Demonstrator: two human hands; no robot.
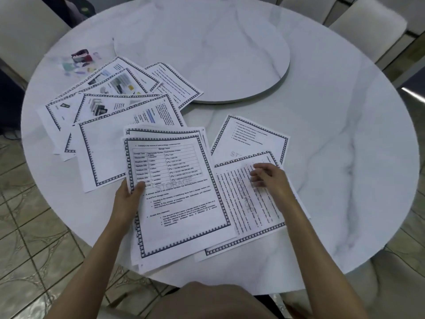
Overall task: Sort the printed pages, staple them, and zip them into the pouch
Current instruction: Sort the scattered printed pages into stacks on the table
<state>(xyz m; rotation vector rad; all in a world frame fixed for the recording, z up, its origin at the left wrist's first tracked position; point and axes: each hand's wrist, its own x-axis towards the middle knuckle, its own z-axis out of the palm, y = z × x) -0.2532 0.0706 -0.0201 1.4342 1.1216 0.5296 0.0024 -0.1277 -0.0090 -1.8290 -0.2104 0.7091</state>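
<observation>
Left hand (128, 196) grips stack (181, 194) at table's (322, 111) near edge, thumb on top, likely keeping sorted order. Right hand (269, 178) rests bent fingers on sideways page (253, 210) beside it. Pinch unclear; probably next pick.

1. The view comes from a wide-angle camera on the person's head, above the near edge of the round desk (333, 125).
2. It faces forward and steeply down; the desk fills most of the frame.
3. It is near: the left hand (128, 199) and the right hand (269, 180) sit in the lower middle of the frame.
</observation>
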